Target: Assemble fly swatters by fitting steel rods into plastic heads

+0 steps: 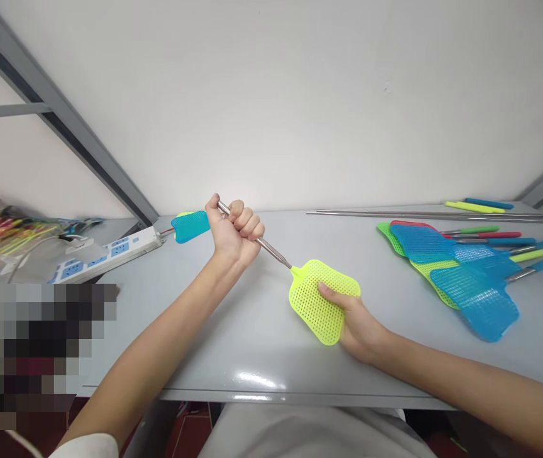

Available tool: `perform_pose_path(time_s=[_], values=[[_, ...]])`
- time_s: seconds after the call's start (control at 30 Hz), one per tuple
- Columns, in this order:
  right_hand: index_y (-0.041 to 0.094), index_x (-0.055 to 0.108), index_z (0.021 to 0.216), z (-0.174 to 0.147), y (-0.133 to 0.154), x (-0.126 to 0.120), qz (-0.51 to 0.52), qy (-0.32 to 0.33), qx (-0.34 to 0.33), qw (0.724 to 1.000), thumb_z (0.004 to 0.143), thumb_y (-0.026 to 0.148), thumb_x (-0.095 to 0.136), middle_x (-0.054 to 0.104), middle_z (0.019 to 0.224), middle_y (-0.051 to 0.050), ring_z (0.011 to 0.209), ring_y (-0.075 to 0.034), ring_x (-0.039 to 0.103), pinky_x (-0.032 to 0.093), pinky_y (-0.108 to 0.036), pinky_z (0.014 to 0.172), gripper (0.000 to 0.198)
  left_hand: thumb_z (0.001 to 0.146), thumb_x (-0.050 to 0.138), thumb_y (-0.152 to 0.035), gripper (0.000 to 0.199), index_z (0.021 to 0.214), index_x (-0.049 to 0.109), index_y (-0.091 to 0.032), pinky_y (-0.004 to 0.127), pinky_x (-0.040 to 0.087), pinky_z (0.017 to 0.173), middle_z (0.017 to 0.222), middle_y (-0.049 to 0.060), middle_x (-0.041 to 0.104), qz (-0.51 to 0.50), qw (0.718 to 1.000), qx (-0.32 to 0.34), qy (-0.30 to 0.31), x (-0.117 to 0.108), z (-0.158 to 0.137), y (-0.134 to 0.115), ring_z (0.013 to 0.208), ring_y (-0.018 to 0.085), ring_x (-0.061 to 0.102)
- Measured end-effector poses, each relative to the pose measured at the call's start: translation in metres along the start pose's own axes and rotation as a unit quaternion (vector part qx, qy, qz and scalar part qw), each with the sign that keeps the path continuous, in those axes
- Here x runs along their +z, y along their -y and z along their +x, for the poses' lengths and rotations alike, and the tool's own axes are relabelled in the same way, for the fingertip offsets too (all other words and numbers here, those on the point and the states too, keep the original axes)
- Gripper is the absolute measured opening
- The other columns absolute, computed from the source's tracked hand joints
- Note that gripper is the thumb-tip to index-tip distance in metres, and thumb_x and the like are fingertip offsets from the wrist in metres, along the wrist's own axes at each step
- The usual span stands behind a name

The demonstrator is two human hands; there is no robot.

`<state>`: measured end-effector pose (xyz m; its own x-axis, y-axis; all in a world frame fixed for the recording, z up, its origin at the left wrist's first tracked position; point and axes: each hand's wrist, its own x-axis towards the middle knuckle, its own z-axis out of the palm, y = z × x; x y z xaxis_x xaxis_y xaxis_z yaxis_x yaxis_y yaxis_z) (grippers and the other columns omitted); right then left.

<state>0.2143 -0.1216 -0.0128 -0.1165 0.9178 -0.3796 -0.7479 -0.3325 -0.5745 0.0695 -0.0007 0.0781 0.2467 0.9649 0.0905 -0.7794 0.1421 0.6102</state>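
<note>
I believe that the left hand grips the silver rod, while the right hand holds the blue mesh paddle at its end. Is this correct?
Not fully: the mesh paddle is yellow-green, not blue, as the head view shows. The left hand does grip the silver rod, and the right hand holds the paddle.

The swatter head (321, 308) was bright yellow-green, dotted all over with a grid of small holes, its rod (274, 252) silver. The piled swatters (479, 299) were meshed in blue, red, green and yellow-green. The power strip (107, 256) was white with blue socket panels (71, 269), the table (252, 343) pale grey, the wall (275, 95) off-white
</note>
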Motion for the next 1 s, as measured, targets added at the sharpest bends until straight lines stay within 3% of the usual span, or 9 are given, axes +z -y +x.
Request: perform_pose_path(time_s=[0.27,0.43,0.7,1.0], values=[[0.019,0.055,0.1,-0.001,0.001,0.001,-0.006,0.002,0.011,1.0,0.068,0.023,0.062,0.058,0.104,-0.006,0.09,-0.019,0.056,0.044,-0.035,0.08,0.034,0.075,0.035,-0.051,0.047,0.046,0.015,-0.019,0.02,0.013,0.026,0.035,-0.008,0.012,-0.004,0.999,0.032,-0.029,-0.007,-0.006,0.003,0.026,0.004,0.015],[0.019,0.055,0.101,0.0,0.002,0.0,-0.005,0.013,0.022,1.0,0.067,0.023,0.063,0.059,0.102,-0.006,0.09,-0.02,0.057,0.044,-0.035,0.08,0.035,0.079,0.042,-0.03,0.042,0.048,0.016,-0.018,0.02,0.014,0.027,0.035,-0.008,0.012,0.015,0.999,0.041,-0.003,0.002,-0.012,0.002,0.026,0.004,0.015],[0.019,0.056,0.099,0.001,0.001,-0.003,-0.016,0.018,0.024,0.999,0.065,0.023,0.064,0.06,0.1,-0.006,0.088,-0.02,0.057,0.044,-0.036,0.08,0.035,0.081,0.037,-0.024,0.04,0.05,0.013,-0.018,0.019,0.015,0.028,0.036,-0.008,0.011,0.006,0.998,0.037,-0.056,-0.024,-0.016,0.006,0.027,0.004,0.014],[0.017,0.056,0.101,0.001,0.0,-0.002,-0.025,0.028,0.032,0.999,0.065,0.023,0.064,0.06,0.099,-0.007,0.087,-0.02,0.058,0.043,-0.037,0.081,0.037,0.079,0.04,-0.026,0.04,0.051,0.013,-0.018,0.019,0.013,0.028,0.038,-0.009,0.009,0.027,0.997,0.059,-0.045,-0.013,-0.021,0.005,0.026,0.004,0.012]])
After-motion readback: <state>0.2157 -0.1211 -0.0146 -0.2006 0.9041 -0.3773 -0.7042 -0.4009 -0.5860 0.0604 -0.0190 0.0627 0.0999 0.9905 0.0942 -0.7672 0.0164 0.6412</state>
